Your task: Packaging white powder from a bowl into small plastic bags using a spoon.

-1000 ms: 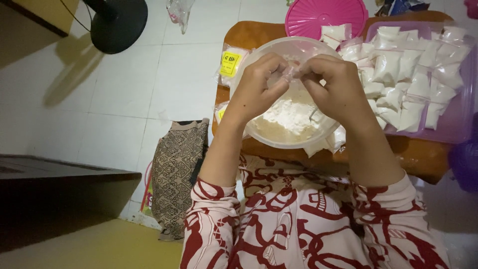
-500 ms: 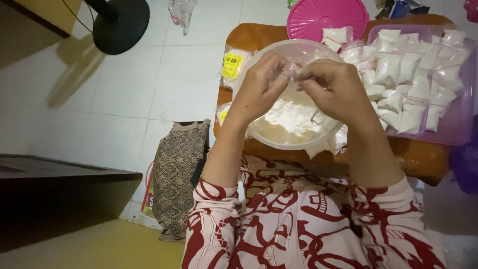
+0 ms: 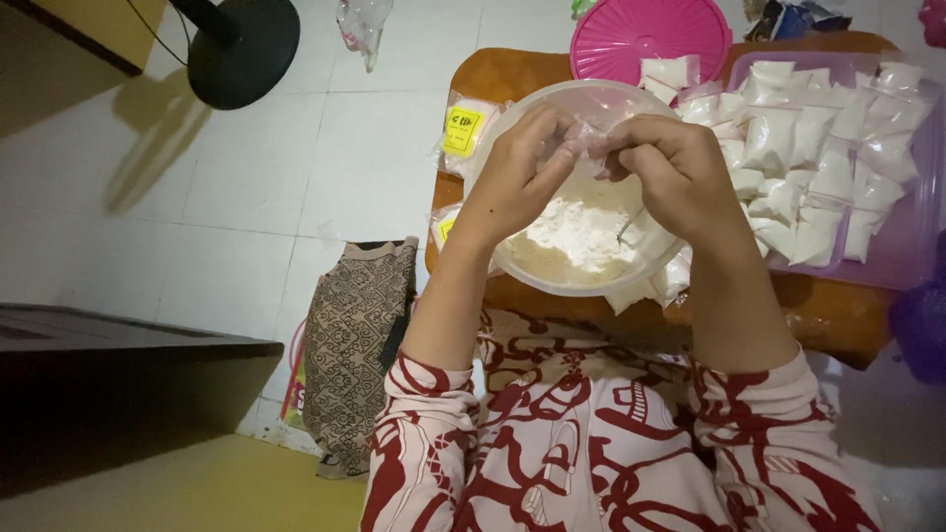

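**Materials and Surface Finish**

Bowl (image 3: 522,271): translucent plastic, smooth; contents are matt white powder (image 3: 581,232). Small bag (image 3: 589,141) between the hands: thin clear film, glossy. Table (image 3: 512,74): polished wood, glossy. Lid (image 3: 641,34), far: pink plastic, ribbed. Tray (image 3: 912,261), right: purple translucent plastic. Floor (image 3: 325,148): smooth tile. Sleeves (image 3: 424,433): printed cloth, matt.

Pinks, whites and browns around a wooden table

White powder (image 3: 581,232) in a clear bowl (image 3: 552,278); white packets (image 3: 818,167) in a purple tray (image 3: 902,261); pink lid (image 3: 641,39); brown table (image 3: 503,74); red-and-white patterned sleeves (image 3: 424,433); brown patterned bag (image 3: 350,345); black fan base (image 3: 244,44); white floor tiles (image 3: 246,217).
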